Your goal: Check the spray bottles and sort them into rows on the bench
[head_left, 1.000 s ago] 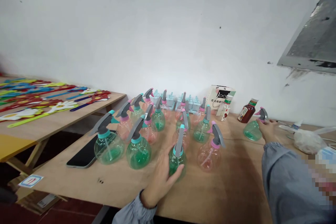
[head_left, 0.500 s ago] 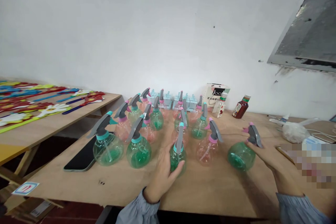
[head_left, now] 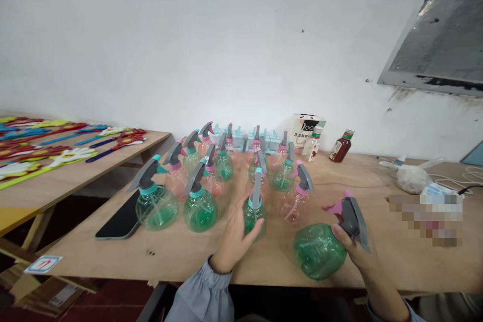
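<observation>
My left hand [head_left: 236, 234] is wrapped round a small green spray bottle [head_left: 255, 219] with a teal collar, which stands upright on the table; the fingers are partly hidden behind it. In my right hand [head_left: 352, 249] is a larger-looking green spray bottle [head_left: 320, 251] with a grey and pink trigger head, tilted near the front edge. The thumb presses at its neck. Between the hands, farther back, a pink spray bottle [head_left: 296, 205] stands upright. Two green spray bottles with teal collars, one nearer [head_left: 200, 210] and one farther left [head_left: 156, 209], are left of my left hand.
More pink and green spray bottles stand behind in rows, before pale blue moulds [head_left: 264, 142]. A black phone [head_left: 118, 221] lies at left. Toward the back right are a white box [head_left: 302, 131], a brown sauce bottle [head_left: 341, 148] and a plastic bag [head_left: 413, 178]. Colourful hand-shaped toys [head_left: 71, 156] cover the left table.
My right hand has brought its spray bottle left and closer to me, tilting it more. My left hand stays round its bottle. The view has shifted slightly.
</observation>
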### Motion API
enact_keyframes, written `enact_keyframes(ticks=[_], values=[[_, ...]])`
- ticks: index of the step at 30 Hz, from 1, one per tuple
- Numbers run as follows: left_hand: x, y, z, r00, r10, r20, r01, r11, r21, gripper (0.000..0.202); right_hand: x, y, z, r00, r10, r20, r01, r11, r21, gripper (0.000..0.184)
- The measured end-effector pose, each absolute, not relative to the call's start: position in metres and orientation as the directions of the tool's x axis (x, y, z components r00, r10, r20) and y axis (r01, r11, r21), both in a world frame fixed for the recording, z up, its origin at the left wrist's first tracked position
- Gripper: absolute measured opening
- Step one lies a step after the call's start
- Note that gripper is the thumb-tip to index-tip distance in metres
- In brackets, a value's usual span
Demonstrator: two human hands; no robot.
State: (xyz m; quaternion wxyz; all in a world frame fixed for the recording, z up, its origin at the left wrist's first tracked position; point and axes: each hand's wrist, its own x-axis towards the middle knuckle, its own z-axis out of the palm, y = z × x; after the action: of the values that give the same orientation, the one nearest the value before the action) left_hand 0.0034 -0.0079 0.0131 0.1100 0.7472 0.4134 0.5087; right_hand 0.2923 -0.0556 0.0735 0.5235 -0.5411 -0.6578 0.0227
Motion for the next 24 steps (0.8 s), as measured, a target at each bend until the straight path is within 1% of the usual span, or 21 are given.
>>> enact_keyframes(ticks=[4, 8, 12, 16, 18, 21, 24], values=[[0.003, -0.007, 0.013, 0.135, 0.730, 0.670, 0.488, -0.638, 0.596, 0.055, 0.272, -0.067, 0.076, 0.184, 0.754, 0.631, 0.648, 0.389, -0.655, 0.033], [0.003, -0.007, 0.013, 0.136, 0.725, 0.675, 0.489, -0.642, 0.591, 0.055, 0.275, -0.067, 0.063, 0.216, 0.744, 0.632, 0.652, 0.372, -0.661, 0.050], [0.004, -0.006, 0.012, 0.131, 0.719, 0.683, 0.493, -0.644, 0.584, 0.055, 0.281, -0.061, 0.052, 0.255, 0.749, 0.612, 0.611, 0.365, -0.702, 0.053], [0.004, -0.006, 0.012, 0.126, 0.720, 0.683, 0.493, -0.643, 0.587, 0.055, 0.283, -0.059, 0.052, 0.210, 0.798, 0.564, 0.560, 0.375, -0.739, 0.062], [0.004, -0.006, 0.012, 0.128, 0.725, 0.677, 0.491, -0.639, 0.591, 0.055, 0.282, -0.059, 0.053, 0.211, 0.807, 0.551, 0.546, 0.370, -0.751, 0.063], [0.003, -0.006, 0.012, 0.138, 0.729, 0.670, 0.493, -0.637, 0.592, 0.055, 0.281, -0.056, 0.054, 0.243, 0.804, 0.542, 0.524, 0.362, -0.771, 0.058], [0.003, -0.005, 0.012, 0.138, 0.727, 0.673, 0.494, -0.639, 0.589, 0.055, 0.278, -0.055, 0.052, 0.208, 0.817, 0.537, 0.496, 0.385, -0.778, 0.058]])
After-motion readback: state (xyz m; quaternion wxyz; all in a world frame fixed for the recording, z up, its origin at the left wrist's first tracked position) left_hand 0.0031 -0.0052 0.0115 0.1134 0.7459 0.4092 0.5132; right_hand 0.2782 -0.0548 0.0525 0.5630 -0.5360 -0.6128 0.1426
